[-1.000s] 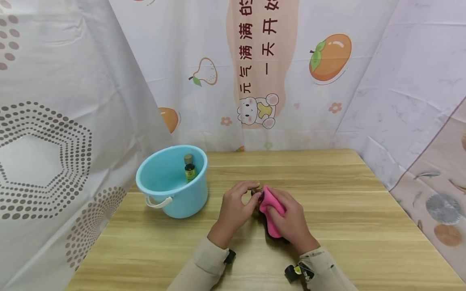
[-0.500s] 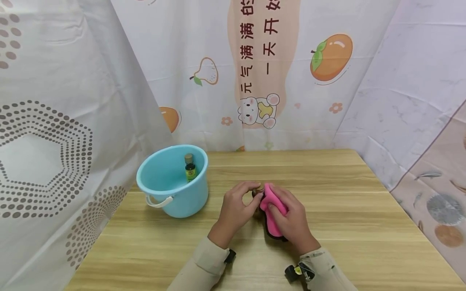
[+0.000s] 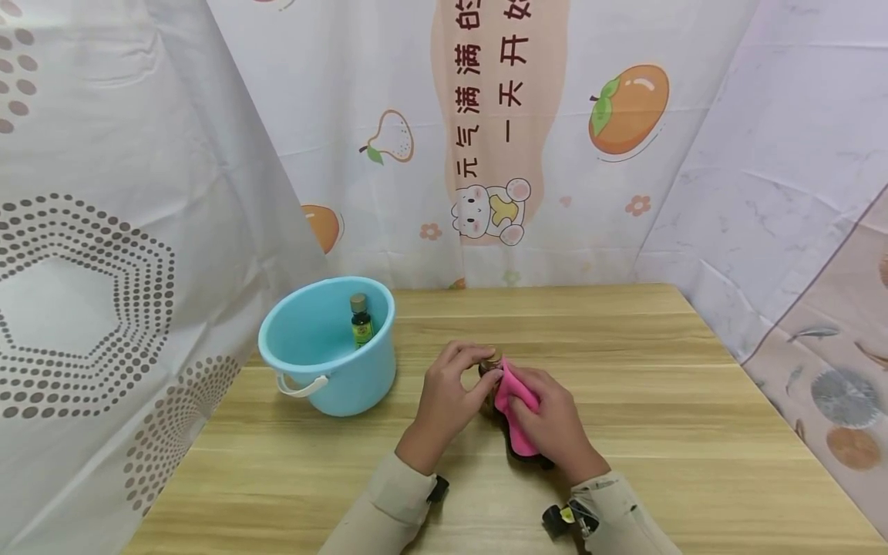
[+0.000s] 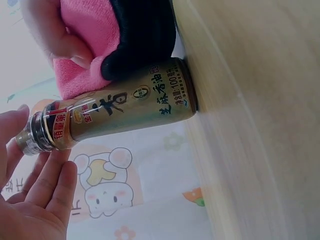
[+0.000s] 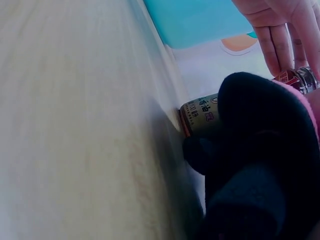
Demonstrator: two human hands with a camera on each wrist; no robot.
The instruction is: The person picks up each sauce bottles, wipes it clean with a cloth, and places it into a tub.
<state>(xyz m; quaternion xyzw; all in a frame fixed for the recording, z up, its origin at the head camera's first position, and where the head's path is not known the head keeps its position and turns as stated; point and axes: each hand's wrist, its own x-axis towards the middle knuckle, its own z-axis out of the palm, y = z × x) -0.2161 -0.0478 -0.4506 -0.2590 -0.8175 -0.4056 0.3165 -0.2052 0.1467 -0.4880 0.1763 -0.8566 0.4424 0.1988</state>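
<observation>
A sesame oil bottle (image 4: 130, 110) with a gold label stands upright, its base at the tabletop. At its neck, the thumb and fingers of my left hand (image 3: 447, 389) pinch the cap end. My right hand (image 3: 555, 420) grips a pink cloth (image 3: 522, 435) with a black backing and presses it against the bottle's side. The pink face (image 4: 90, 30) lies along the bottle near my right thumb. From the right wrist view, the black side (image 5: 260, 135) covers much of the bottle, leaving its lower end and neck showing.
A light blue bucket (image 3: 357, 385) with a white handle stands on the wooden table (image 3: 624, 347) to the left of my hands. Inside it is a small dark bottle (image 3: 362, 325) with a gold cap and a green-yellow label. Printed curtains (image 3: 416, 270) hang behind and beside the table.
My right hand and the cloth shift slightly up, then back down and a little left against the bottle. My left hand keeps its hold at the neck.
</observation>
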